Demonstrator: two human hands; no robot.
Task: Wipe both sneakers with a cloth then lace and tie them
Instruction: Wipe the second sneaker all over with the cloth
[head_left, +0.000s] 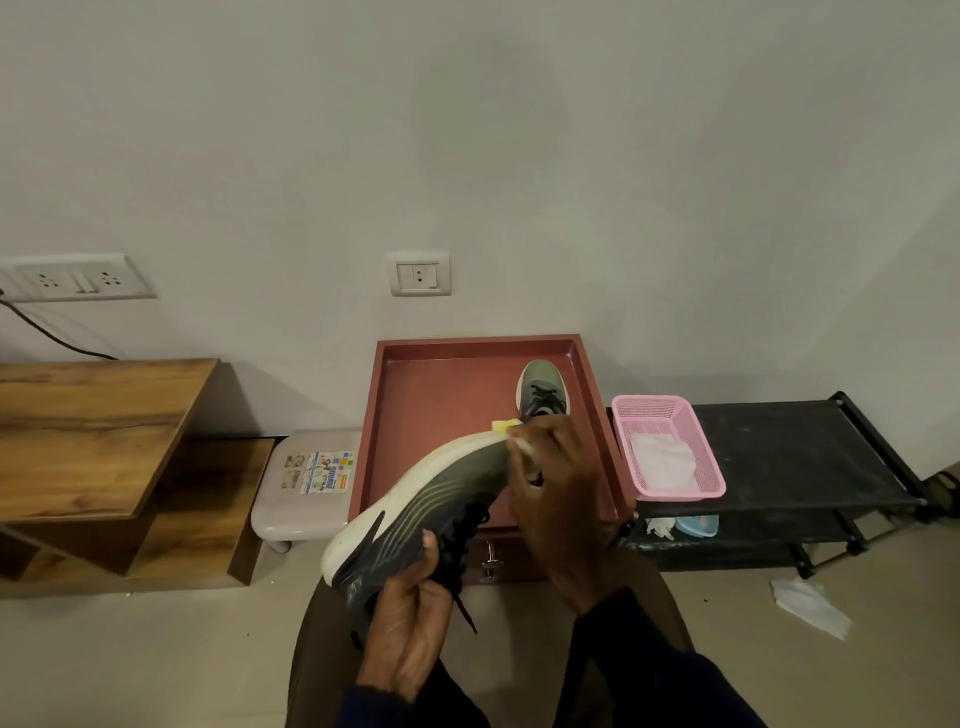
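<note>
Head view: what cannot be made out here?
All head view.
The cloth: mostly hidden in the right hand.
The second sneaker on the red box: heel behind that hand.
The held sneaker: opening covered by the left hand.
The stool label: too small to read.

— What's on the red box (441, 395)?
— One sneaker (543, 389), at its one o'clock corner, toe to the wall.
— And the black rack (789, 457)?
— A pink basket (649, 400) at its nine o'clock end. White paper (810, 605) lies on the floor (156, 649) at the rack's six.
</note>
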